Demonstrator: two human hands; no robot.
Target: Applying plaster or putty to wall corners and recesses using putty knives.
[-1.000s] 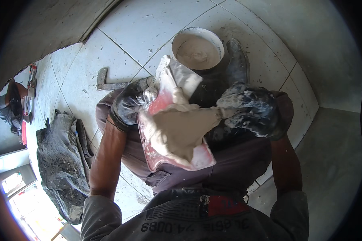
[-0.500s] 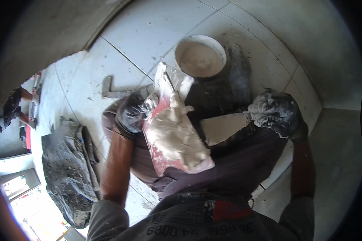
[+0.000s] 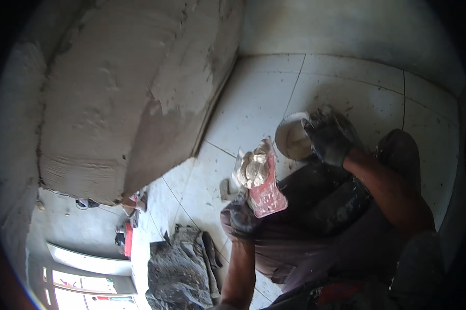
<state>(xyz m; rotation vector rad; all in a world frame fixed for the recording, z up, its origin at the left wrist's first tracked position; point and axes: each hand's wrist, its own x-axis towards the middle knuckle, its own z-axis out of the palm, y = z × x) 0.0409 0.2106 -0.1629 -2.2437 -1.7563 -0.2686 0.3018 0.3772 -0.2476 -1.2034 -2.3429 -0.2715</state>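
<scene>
My left hand [image 3: 245, 216], in a dark, plaster-smeared glove, is closed on a red plastering float [image 3: 269, 199]. Thick pale plaster [image 3: 256, 168] is heaped on the float's far part; its near part is thinly smeared. My right hand [image 3: 330, 139], also gloved, reaches over the rim of a round bucket [image 3: 293, 135] with pale plaster inside. Its fingers are bent around something at the bucket's mouth. The broad-bladed scraper it held earlier cannot be made out clearly now.
A grey plastered wall [image 3: 103, 98] with a damp darker patch fills the upper left. A small L-shaped piece [image 3: 224, 190] and a dirty dark bundle of cloth or sacking [image 3: 181, 268] lie on white floor tiles [image 3: 253, 93]. Red and dark items [image 3: 127, 238] stand further left.
My right hand has moved from above my right thigh to the bucket. The float's loaded end now points away from me. My view has swung left, showing more of the wall.
</scene>
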